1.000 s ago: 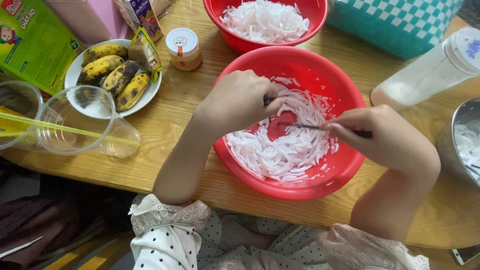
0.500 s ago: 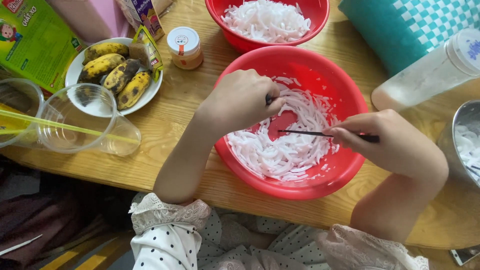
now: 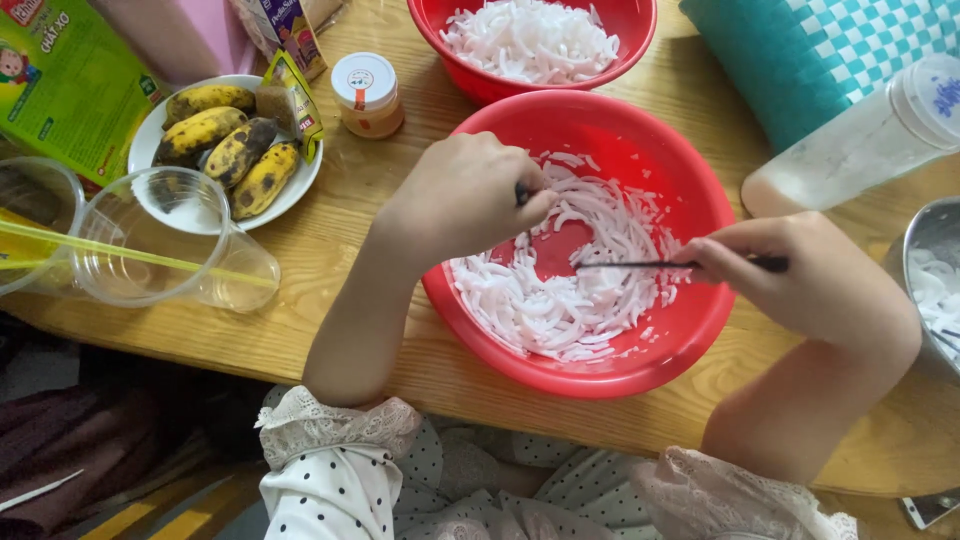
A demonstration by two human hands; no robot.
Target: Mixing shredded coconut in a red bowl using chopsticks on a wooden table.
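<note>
A red plastic bowl [image 3: 690, 330] stands on the wooden counter [image 3: 350, 330] right in front of the person, and white shreds [image 3: 540, 310] lie in it, heaped along the left and near side with a patch of bare red bottom in the middle. The right hand [image 3: 800, 275] is closed around a thin dark stick [image 3: 630, 265], which reaches level across the bowl so that its tip lies over the shreds. The left hand [image 3: 465, 195] hangs over the bowl's left rim with its fingers curled shut on something small and dark (what it is cannot be told).

Just behind, touching or nearly touching the first, is a second red bowl [image 3: 440, 40] filled with more white shreds. To its left stands a small jar [image 3: 367, 95] with a white lid, and beside that a white plate [image 3: 185, 210] of spotted yellow bananas [image 3: 225, 140]. A clear plastic cup [image 3: 165, 245] lies on its side at the counter's left edge, a yellow straw [image 3: 90, 245] running through it. On the right lie a clear bottle [image 3: 850, 145], a teal checked cloth [image 3: 820, 50] and a metal pot [image 3: 925, 250].
</note>
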